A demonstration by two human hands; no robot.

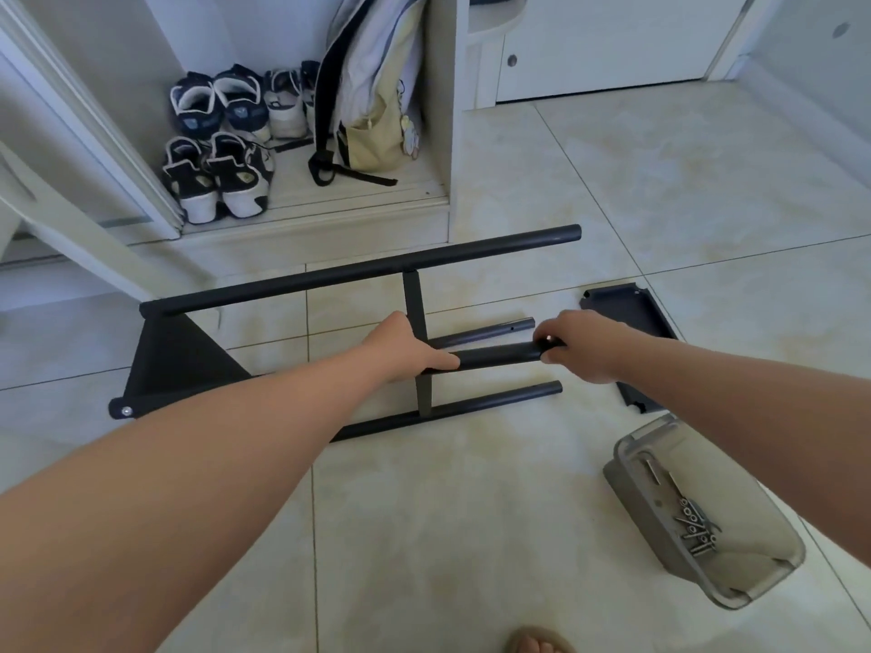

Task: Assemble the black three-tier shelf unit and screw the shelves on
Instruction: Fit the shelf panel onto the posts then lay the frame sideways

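The black shelf frame lies on its side on the tiled floor, with a triangular shelf fixed at its left end and a grey cross piece joining its tubes. My left hand grips the middle black tube. At that tube's right end my right hand pinches a small shiny piece, probably a screw. A thinner tube lies just behind. Another black shelf lies flat under my right forearm.
A grey plastic bin at lower right holds several metal screws. An open cupboard behind holds sneakers and a backpack. A toe in a sandal shows at the bottom edge.
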